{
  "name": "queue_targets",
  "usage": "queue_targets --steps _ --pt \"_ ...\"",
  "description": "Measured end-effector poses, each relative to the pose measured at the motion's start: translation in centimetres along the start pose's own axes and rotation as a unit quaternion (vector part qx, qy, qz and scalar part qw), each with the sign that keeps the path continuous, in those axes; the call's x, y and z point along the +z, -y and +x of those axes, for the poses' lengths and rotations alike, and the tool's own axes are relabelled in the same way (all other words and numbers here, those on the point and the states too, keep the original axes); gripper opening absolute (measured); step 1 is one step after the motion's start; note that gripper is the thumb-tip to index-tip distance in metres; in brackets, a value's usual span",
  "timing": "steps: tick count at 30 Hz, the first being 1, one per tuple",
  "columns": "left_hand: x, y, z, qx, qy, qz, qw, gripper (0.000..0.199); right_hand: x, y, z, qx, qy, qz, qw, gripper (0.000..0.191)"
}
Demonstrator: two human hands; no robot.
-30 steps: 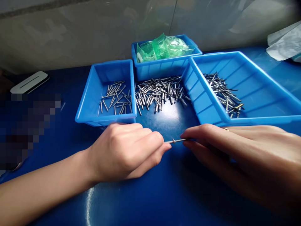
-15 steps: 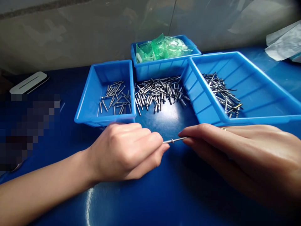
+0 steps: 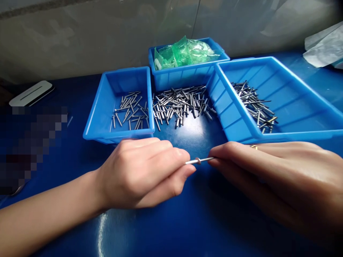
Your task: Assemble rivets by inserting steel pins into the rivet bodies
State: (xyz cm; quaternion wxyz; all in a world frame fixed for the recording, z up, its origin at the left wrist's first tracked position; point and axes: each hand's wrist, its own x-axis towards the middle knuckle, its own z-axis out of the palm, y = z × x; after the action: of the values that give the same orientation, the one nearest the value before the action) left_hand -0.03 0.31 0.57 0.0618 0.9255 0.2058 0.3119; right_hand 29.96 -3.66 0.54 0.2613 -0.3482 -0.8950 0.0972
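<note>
A: Rivet (image 3: 198, 161) position?
B: Clock centre, held above the bench (image 3: 166, 228), between the two hands; thin pin towards 3 o'clock, thicker body towards 9, collar visible midway.
A: Right hand (image 3: 268, 175)?
B: At 3 o'clock. Thumb and forefinger pinch the pin's end.
A: Left hand (image 3: 147, 173)?
B: At 9 o'clock, curled. Fingers narrow, around the body's end; cannot tell whether they grip it.
A: Surroundings?
B: Towards 12, loose rivets (image 3: 175, 103) piled on the bench; beyond them, the rear bin (image 3: 184, 79), blue, containing green plastic packaging (image 3: 182, 53). At 10, the screw bin (image 3: 119, 134), with scattered screws (image 3: 128, 107). At 2, a larger blue bin (image 3: 300, 93) with more rivets (image 3: 254, 101), one brass-coloured piece (image 3: 272, 120) among them.
</note>
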Motion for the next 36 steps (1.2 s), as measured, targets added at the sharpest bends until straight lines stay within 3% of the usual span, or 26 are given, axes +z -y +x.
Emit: queue_targets --steps 6,11,16,22,23,27,32,36 --pt "-0.6 -0.2 0.0 0.009 0.002 -0.002 1.000 0.021 0.0 -0.1 -0.2 -0.007 0.015 0.007 1.000 0.038" --pt "-0.5 0.1 -0.4 0.015 0.046 -0.050 0.998 0.032 0.3 0.2 -0.3 0.004 0.031 0.039 0.999 0.036" --pt "1.2 0.5 -1.7 0.021 -0.050 -0.070 0.996 0.022 0.3 0.4 -0.3 -0.008 0.058 0.073 0.996 0.033" --pt "0.3 0.0 -0.7 0.053 0.012 -0.040 0.998 0.013 0.7 0.3 -0.3 -0.030 0.060 0.061 0.996 0.042" --pt "0.0 -0.1 -0.5 0.044 0.033 -0.029 0.998 0.014 0.8 0.2 -0.2 -0.026 0.058 0.057 0.996 0.041" --pt "-0.2 -0.1 -0.2 0.036 0.025 -0.004 0.999 0.026 0.3 0.4 0.2 -0.022 0.054 0.031 0.998 0.034" --pt "0.3 0.2 -0.2 0.035 0.042 0.014 0.998 0.020 -0.3 0.7 -0.3 -0.001 0.073 0.022 0.997 0.041" --pt "0.5 0.2 0.1 0.036 0.034 0.050 0.998 0.041 -0.4 0.5 -1.0 0.015 0.076 0.007 0.997 0.041"
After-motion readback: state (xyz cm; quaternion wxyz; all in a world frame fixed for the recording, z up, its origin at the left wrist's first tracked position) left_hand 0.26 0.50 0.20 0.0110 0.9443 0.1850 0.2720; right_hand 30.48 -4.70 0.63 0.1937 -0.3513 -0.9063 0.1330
